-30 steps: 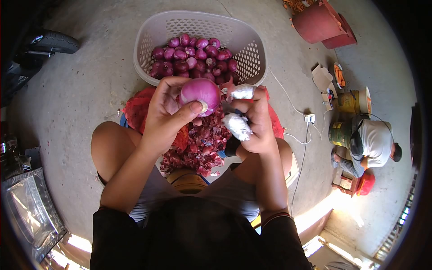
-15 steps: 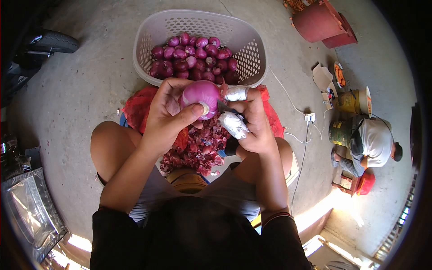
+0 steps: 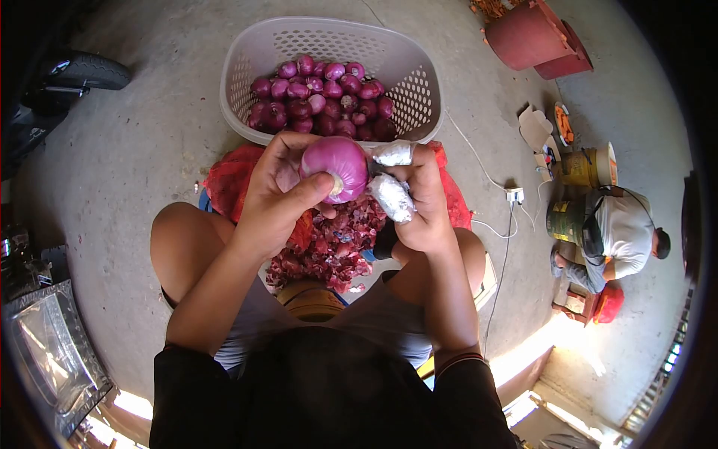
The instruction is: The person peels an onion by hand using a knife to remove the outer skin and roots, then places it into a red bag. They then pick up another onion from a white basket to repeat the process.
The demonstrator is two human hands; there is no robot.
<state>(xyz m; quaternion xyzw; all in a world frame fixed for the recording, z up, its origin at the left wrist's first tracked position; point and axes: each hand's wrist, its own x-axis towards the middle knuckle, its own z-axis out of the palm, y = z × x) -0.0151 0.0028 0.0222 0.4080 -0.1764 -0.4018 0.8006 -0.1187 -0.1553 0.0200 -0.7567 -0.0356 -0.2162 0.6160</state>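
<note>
My left hand [image 3: 280,191] is closed around a purple-red onion [image 3: 334,166], its thumb near the pale root end. Just to the right is my right hand [image 3: 422,198], thumb and forefinger wrapped in silvery-white covering. It is closed on a small dark-bladed knife [image 3: 378,170], mostly hidden by the wrapped fingers and close against the onion's side. Below both hands, a heap of dry onion skins [image 3: 329,251] lies between my legs. Beyond them stands a grey perforated basket [image 3: 329,34] holding many red onions [image 3: 321,101].
Red mesh sacking [image 3: 228,179] lies under the basket's near side. To the right are a white power socket [image 3: 514,195] with cables, buckets [image 3: 591,168] and a bent-over person [image 3: 624,232]. A red tub [image 3: 527,37] lies far right, a wheel [image 3: 90,69] far left.
The onion has turned slightly in my left hand. My right hand has shifted a little, and a scrap of skin seen beside its wrapped fingertips no longer shows.
</note>
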